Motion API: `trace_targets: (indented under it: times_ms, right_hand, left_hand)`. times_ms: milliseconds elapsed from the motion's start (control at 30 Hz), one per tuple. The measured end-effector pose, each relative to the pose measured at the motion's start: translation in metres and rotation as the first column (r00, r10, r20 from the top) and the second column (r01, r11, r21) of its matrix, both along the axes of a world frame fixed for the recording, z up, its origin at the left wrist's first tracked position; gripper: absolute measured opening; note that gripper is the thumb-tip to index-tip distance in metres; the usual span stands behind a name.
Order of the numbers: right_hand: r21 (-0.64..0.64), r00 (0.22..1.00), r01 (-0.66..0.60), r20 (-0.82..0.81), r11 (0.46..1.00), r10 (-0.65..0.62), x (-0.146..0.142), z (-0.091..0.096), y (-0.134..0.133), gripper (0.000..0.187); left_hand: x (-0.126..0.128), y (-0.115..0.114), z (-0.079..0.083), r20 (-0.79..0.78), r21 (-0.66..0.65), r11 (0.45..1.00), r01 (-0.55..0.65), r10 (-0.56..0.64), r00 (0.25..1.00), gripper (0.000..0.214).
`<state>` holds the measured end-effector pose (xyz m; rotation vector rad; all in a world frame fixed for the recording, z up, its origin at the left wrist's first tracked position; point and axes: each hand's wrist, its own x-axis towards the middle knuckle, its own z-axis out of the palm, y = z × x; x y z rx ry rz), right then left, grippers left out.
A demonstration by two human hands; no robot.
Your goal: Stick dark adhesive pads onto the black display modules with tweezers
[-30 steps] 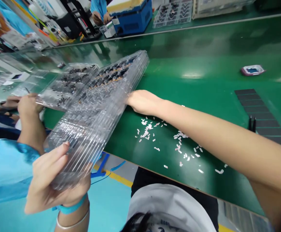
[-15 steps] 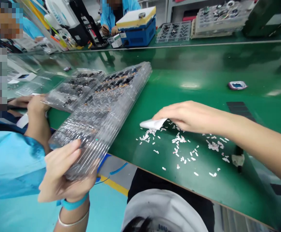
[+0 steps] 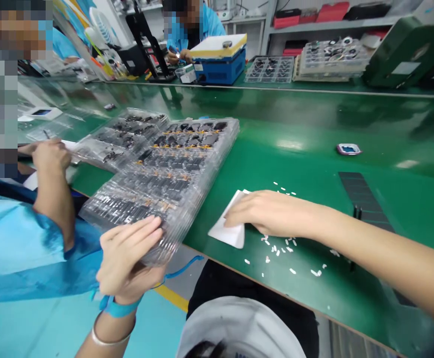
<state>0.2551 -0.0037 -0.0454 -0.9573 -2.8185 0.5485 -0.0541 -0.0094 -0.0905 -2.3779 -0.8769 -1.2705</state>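
The left hand [image 3: 129, 253] is closed around the near corner of a stack of clear plastic blister trays [image 3: 172, 169], and the fingers are laid over the top face while the thumb side is kept below it. A blue wristband and a thin metal bangle are worn on this wrist. The stack is lying partly over the near edge of the green counter [image 3: 306, 132], and it is held slightly tilted. Its compartments are filled in rows with small dark electronic parts [image 3: 181, 166], on which orange-coloured bits can be seen. The exact kind of part cannot be told.

Just behind the stack, a second clear tray [image 3: 116, 139] with dark parts in it is touching the stack's far side. A hand in a blue sleeve [image 3: 51, 156], which belongs to a co-worker, is placed at the tray's left end.

The right hand [image 3: 269, 214] is open, palm down, and its fingers are resting on a white sheet [image 3: 232, 226] that is lying on the counter. Many small white scraps [image 3: 276, 248] are scattered around and just beyond this hand. Further along the counter, a small purple-edged item [image 3: 349, 149] and a dark ribbed mat [image 3: 362, 196] are lying well apart from the hand.
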Motion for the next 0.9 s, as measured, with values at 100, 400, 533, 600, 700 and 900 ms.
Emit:
trace_targets:
  times_ms: [100,400,533,600,700,900]
  right_hand:
    - [-0.115,0.997,0.074,-0.022,0.991,-0.077,0.031,0.016,-0.021,0.057]
    - [0.038,0.952,0.307,-0.013,0.951,-0.306,0.05,0.021,0.018,0.054]
    - [-0.005,0.882,0.463,-0.099,0.886,-0.461,0.063,0.017,0.033,0.036]
    - [-0.014,0.822,0.553,-0.157,0.833,-0.548,0.078,0.019,0.034,0.031]
    - [0.082,0.758,0.652,-0.068,0.754,-0.648,0.099,0.024,0.033,0.031]
    - [0.3,0.664,0.678,0.141,0.671,-0.734,0.075,0.012,0.017,0.042]
  left_hand:
    - [0.001,-0.004,-0.007,-0.08,-0.028,0.999,0.045,-0.047,0.996,0.036]
    - [0.003,-0.008,-0.025,-0.227,-0.176,0.979,0.099,-0.138,0.964,0.041]
    - [0.001,-0.015,-0.024,-0.29,-0.249,0.967,0.055,-0.129,0.948,0.046]
    - [-0.001,-0.02,-0.021,-0.282,-0.307,0.95,0.058,-0.15,0.948,0.05]
    - [0.0,-0.026,-0.013,-0.157,-0.396,0.908,0.135,-0.211,0.965,0.055]
    - [0.027,-0.02,0.008,0.096,-0.411,0.857,0.311,-0.298,0.95,0.063]
